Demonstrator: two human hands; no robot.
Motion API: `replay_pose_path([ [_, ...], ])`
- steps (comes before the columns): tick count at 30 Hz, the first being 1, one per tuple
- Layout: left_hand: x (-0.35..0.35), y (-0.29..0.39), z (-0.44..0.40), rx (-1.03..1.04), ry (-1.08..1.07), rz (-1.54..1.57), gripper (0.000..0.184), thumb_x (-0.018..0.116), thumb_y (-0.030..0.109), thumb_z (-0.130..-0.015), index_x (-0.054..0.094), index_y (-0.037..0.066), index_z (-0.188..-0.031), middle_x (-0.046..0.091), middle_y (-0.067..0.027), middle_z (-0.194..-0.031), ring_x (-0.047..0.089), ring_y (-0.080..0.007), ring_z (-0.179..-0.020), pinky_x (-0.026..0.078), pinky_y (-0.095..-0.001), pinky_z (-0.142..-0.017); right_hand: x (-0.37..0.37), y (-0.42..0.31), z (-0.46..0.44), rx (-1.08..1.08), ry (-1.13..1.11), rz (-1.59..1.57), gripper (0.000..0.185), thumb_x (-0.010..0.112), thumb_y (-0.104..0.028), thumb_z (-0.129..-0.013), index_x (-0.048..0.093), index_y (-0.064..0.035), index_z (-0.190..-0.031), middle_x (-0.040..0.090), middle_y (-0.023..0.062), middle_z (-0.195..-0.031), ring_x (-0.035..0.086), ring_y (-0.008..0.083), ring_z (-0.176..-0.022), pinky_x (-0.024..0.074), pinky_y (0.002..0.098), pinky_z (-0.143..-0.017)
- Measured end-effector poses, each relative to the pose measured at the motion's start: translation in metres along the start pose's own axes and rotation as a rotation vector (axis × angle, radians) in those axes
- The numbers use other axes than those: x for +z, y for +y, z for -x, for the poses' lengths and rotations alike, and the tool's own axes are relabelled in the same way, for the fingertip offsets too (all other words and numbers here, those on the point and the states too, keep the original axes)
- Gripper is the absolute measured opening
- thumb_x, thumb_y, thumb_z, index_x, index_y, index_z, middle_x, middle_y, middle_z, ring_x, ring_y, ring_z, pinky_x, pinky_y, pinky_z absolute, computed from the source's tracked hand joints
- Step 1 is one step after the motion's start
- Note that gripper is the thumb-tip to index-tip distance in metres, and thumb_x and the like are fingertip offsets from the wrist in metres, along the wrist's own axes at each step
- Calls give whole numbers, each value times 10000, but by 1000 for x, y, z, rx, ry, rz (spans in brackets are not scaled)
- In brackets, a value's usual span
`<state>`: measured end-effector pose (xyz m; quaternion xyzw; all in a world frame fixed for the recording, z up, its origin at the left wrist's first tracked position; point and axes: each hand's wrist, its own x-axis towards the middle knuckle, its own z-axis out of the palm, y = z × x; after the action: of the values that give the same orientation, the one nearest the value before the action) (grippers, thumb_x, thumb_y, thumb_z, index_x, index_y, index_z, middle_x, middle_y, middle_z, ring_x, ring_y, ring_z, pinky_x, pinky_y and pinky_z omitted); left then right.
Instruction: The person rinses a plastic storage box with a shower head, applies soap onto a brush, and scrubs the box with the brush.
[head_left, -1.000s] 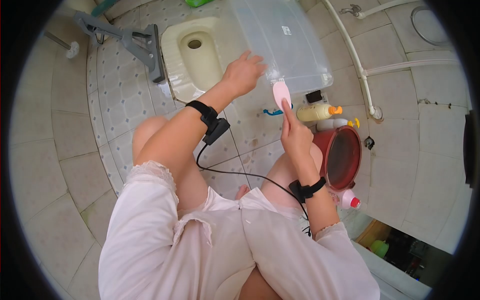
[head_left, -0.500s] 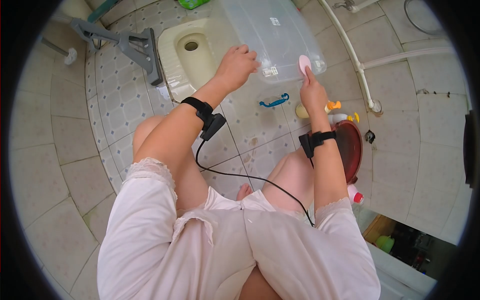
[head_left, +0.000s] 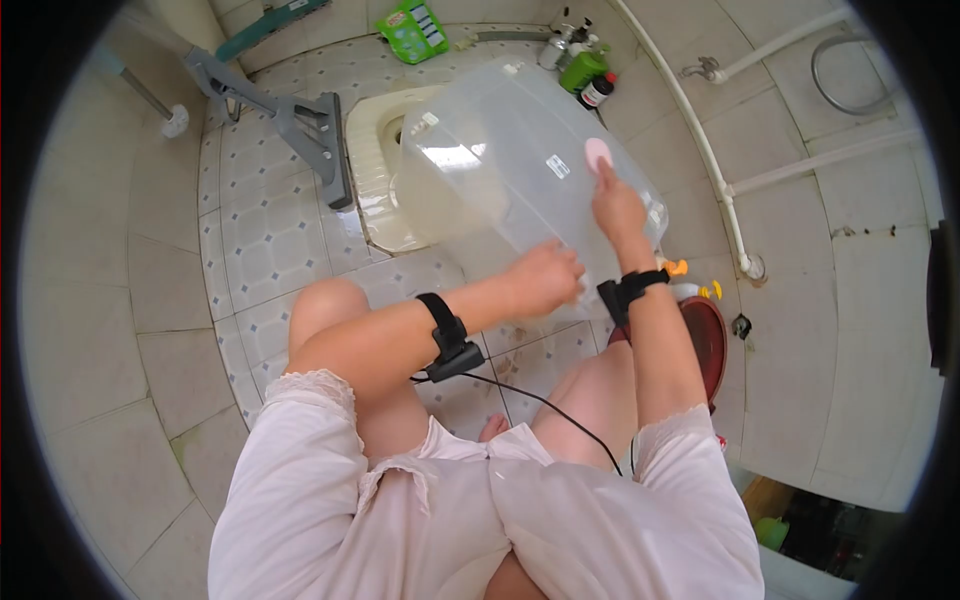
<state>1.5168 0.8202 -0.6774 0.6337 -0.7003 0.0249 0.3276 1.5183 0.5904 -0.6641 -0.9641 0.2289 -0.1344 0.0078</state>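
Observation:
A big clear plastic storage box point(head_left: 500, 190) lies tilted over the tiled floor and covers part of the squat toilet point(head_left: 365, 175). At its near edge, my left hand point(head_left: 545, 278) is closed with the fingers curled on the box; the fingertips are partly blurred. My right hand point(head_left: 617, 205) pinches a round, flat pink pad point(head_left: 598, 155) against the box's right part, near a white label point(head_left: 557, 166). What the pad is made of I cannot make out. Black straps with small devices and a cable sit on both wrists.
A grey floor squeegee point(head_left: 320, 150) stands left of the toilet. Behind the box are a green packet point(head_left: 412, 32) and several bottles point(head_left: 585, 68). A dark red basin point(head_left: 708, 345) and yellow-topped pump bottles point(head_left: 705, 290) are at my right, by white wall pipes point(head_left: 700, 140).
The box has come nearer to me and turned, with my left hand moving toward me and right. The pink pad has moved slightly up and left. The blue handle-like thing is now hidden.

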Motion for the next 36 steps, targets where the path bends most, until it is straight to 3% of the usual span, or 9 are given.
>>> replay_pose_path([
  [4, -90, -98, 4, -339, 408, -225, 119, 725, 173, -804, 744, 106, -901, 706, -79, -1048, 636, -302, -1013, 514, -439, -878, -41, -89, 63, -290, -229, -122, 414, 509, -250, -1018, 563, -287, -1427, 698, 205, -738, 675, 429, -648, 518, 567, -584],
  [9, -132, -194, 85, -1146, 668, -498, 316, 620, 323, -919, 734, 78, -1082, 709, -173, -1159, 632, -379, -1116, 491, -491, -954, -38, -34, 55, -109, -184, -30, 396, 519, -289, -1022, 583, -298, -1413, 705, 204, -753, 689, 430, -686, 523, 564, -597],
  [15, -139, -177, 90, -1289, 200, -2, 331, 568, 218, -866, 732, 37, -1089, 712, -237, -1120, 650, -455, -1058, 509, -497, -942, -3, -16, -52, 13, -167, -134, 400, 453, -327, -1031, 612, -273, -1394, 727, 213, -1082, 691, 437, -989, 542, 538, -838],
  [18, -134, -154, 81, -1225, 66, 209, 257, 602, 134, -819, 720, -52, -952, 730, -247, -927, 737, -370, -883, 585, -433, -766, 17, -65, -86, -29, -212, -206, 418, 449, -311, -1025, 596, -262, -1413, 709, 211, -1173, 669, 431, -1079, 529, 526, -906],
  [23, -143, -134, 78, -1202, -295, 426, 251, 686, 136, -812, 705, -107, -875, 720, -224, -793, 767, -273, -733, 610, -356, -627, 20, -153, -55, -131, -185, -213, 419, 482, -308, -1011, 595, -275, -1413, 744, 192, -971, 706, 422, -884, 546, 553, -770],
  [25, -152, -138, 90, -1275, -629, 693, 386, 748, 281, -832, 714, -96, -907, 745, -204, -888, 764, -282, -755, 625, -353, -661, 1, -160, -22, -246, -228, -218, 411, 485, -310, -1015, 593, -284, -1411, 738, 173, -857, 701, 417, -762, 543, 551, -687],
  [29, -166, -140, 88, -1310, -656, 656, 529, 751, 358, -873, 676, -137, -1042, 732, -199, -996, 768, -288, -771, 628, -366, -638, -29, -144, 22, -448, -342, -273, 405, 478, -313, -1025, 583, -294, -1417, 734, 177, -836, 697, 418, -729, 545, 539, -660],
  [31, -161, -154, 93, -1362, -307, 485, 571, 694, 376, -917, 651, -174, -1064, 712, -233, -1061, 766, -320, -799, 640, -377, -618, -21, -105, 14, -286, -283, -168, 399, 471, -316, -1032, 581, -283, -1414, 733, 188, -839, 701, 423, -733, 544, 536, -645],
  [36, -153, -143, 86, -1436, -315, 635, 590, 604, 302, -977, 562, -283, -1036, 712, -315, -925, 752, -369, -679, 654, -391, -581, 9, -10, -63, 3, -84, 84, 410, 455, -297, -1039, 566, -200, -1422, 736, 206, -874, 710, 436, -797, 533, 574, -676],
])
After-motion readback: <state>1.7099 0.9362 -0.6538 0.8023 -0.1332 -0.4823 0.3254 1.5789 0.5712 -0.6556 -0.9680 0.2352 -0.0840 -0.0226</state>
